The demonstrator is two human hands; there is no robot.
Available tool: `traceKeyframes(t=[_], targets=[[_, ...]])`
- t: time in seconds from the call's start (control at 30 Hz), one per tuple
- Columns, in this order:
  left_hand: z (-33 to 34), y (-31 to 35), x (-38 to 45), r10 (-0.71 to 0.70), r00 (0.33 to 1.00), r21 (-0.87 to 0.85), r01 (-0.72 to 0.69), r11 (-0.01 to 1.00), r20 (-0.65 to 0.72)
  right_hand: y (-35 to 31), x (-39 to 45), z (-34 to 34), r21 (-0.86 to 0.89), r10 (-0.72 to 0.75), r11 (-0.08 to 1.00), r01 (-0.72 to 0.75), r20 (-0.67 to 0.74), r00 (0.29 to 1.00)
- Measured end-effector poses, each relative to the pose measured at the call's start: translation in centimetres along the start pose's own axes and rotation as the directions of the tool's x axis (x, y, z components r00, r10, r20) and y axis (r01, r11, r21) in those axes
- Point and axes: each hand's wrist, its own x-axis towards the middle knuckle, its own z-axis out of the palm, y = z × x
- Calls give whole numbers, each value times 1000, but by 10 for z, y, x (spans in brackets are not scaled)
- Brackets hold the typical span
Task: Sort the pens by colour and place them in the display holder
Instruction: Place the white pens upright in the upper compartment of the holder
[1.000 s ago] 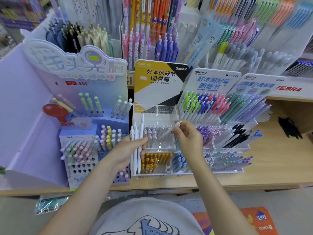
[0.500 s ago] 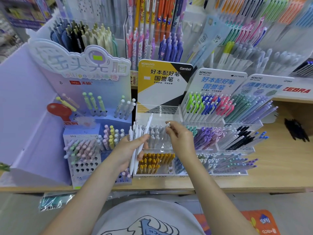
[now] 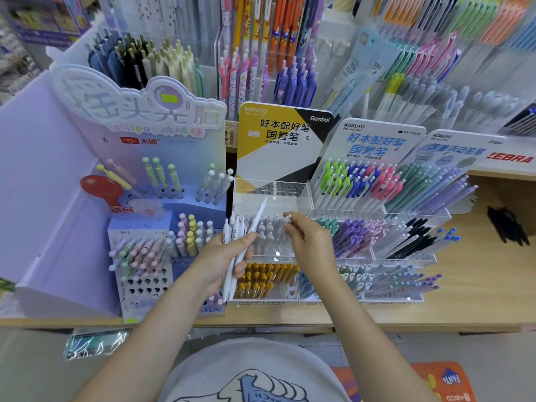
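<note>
From the head view, a bundle of white pens [image 3: 236, 250] was held in the grip of the left hand [image 3: 223, 258], just in front of the clear display holder [image 3: 301, 195]. One white pen [image 3: 287, 220] was pinched at its cap end in the right hand [image 3: 311, 246], over the holder's middle tier, where grey-white pens [image 3: 268, 233] were already stood. The back tier was seen bare and the front tier filled with yellow pens [image 3: 265, 278]. The task was judged partly done, with the bundle left to place.
</note>
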Motion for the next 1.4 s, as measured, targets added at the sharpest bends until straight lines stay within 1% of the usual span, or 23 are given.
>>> traceKeyframes(t=[0.13,0.37,0.47,0.57,0.6,0.73,0.87,0.93,1.0,1.03,1.07,1.1,1.13,1.17,1.2,1.23,1.3,1.33,1.4], targets=[[0,0,0,-4,1000,-3,4,1000,6,-2,5,5,7,9,1000,-9,6,1000],[-5,-1,0,-13,1000,-17,13,1000,14,-1,7,5,-74,-52,996,53,17,998],[-5,-2,-1,-11,1000,-17,11,1000,10,5,4,6,-84,-25,996,28,37,999],[-4,-2,-1,-5,1000,-19,5,1000,6,9,1,14,-127,-22,991,35,103,994],[-4,-2,-1,-5,1000,-17,5,1000,5,9,0,17,-134,-16,991,30,106,994],[-4,-2,-1,0,1000,-5,0,1000,-6,8,2,22,-140,2,990,2,31,1000],[-2,-3,-1,-1,1000,6,1,1000,-18,11,4,20,-178,46,984,-27,103,994],[-2,-3,-1,-3,1000,14,3,1000,-25,10,2,15,-187,43,982,-23,101,994],[-1,-3,-1,-8,1000,32,8,999,-23,1,-1,5,-117,74,991,-67,54,996],[-1,-3,-1,-10,1000,46,10,999,-19,-6,-3,-1,-12,143,990,-142,59,988],[0,-3,-1,-10,1000,62,11,998,-10,-15,-3,-6,140,236,958,-250,108,966],[2,-3,-2,-10,1000,75,10,997,1,-23,-4,-11,305,315,881,-361,191,930],[3,-2,-2,-11,1000,84,10,996,13,-31,-4,-15,443,364,774,-452,272,891],[6,-2,-2,-14,1000,95,12,995,24,-37,-4,-18,523,391,684,-508,325,861],[7,-2,-2,-16,999,117,12,993,31,-40,-4,-19,555,406,639,-533,345,846],[9,-3,-2,-13,999,152,8,988,30,-42,-4,-20,556,416,632,-539,343,842],[12,-3,-1,7,1000,226,-11,974,19,-44,-5,-21,531,429,659,-533,316,846],[14,-3,-1,14,1000,238,-18,971,16,-44,-5,-22,531,435,661,-530,304,847],[16,-3,-1,15,1000,208,-18,978,19,-45,-6,-26,569,447,638,-519,275,851]])
